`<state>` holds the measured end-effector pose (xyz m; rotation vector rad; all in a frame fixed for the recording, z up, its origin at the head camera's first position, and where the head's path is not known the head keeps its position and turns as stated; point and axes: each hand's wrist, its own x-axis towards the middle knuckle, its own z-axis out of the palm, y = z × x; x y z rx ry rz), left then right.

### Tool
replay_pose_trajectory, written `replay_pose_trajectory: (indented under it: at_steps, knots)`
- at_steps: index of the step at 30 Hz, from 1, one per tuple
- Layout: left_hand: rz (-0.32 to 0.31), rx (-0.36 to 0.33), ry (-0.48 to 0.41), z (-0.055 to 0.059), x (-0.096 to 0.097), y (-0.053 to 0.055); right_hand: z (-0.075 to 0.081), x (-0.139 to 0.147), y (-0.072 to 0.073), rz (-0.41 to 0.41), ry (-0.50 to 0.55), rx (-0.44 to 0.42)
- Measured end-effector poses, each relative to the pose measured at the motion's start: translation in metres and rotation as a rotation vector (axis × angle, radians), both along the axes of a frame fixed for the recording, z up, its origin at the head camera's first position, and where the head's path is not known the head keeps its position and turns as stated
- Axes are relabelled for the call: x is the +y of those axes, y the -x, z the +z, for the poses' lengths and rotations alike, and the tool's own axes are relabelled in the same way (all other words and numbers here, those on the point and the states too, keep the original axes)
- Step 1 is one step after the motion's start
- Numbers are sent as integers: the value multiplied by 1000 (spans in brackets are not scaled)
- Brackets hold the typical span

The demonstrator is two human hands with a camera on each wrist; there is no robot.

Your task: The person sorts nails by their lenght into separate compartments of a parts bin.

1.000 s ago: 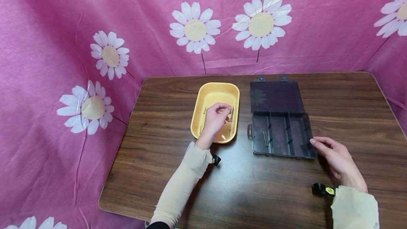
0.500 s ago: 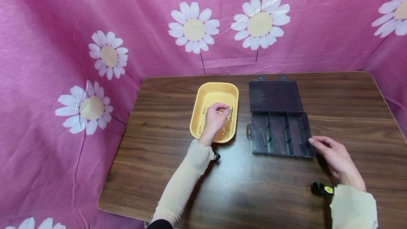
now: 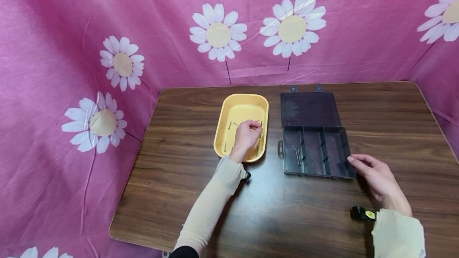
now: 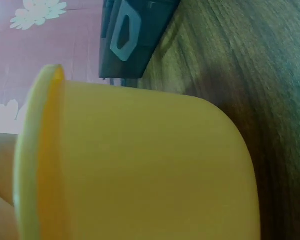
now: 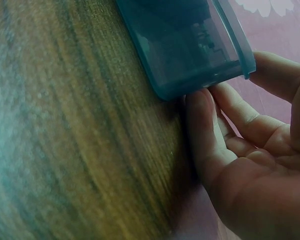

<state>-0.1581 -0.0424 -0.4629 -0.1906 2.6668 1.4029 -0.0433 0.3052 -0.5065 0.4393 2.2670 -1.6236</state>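
Note:
My left hand reaches into the yellow tray, its fingers and thumb curled together over a thin metal screw near the right wall. Whether they pinch it is hidden. Other screws lie scattered on the tray floor. My right hand rests its fingertips against the right side of the dark see-through compartment box. In the right wrist view, the thumb and fingers touch the outer wall of the box. Two metal screws lie in its left compartment.
The box's lid is folded back flat behind it, and a handle loop sticks out on its left. Both containers stand on a wooden table. A pink flowered cloth hangs behind the table and to its left.
My left hand has shifted slightly down and right inside the tray, its fingertips now over the screw by the right wall. My right hand stays at the box.

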Motion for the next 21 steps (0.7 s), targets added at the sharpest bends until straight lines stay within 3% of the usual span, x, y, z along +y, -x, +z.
replay_pose_trajectory:
  at_steps: [4, 9, 13, 21]
  knots:
    - [-64, -33, 39, -5, 0, 0, -1, -1, 0, -9, 15, 17]
    - [-165, -7, 144, -14, 0, 1, 0, -1, 0, -9, 25, 21]
    - [-189, 7, 221, -19, 0, -1, 1, -1, 0, -8, 19, 11]
    - [-241, -33, 280, -23, 4, -4, 2, 0, -1, 14, -25, 3]
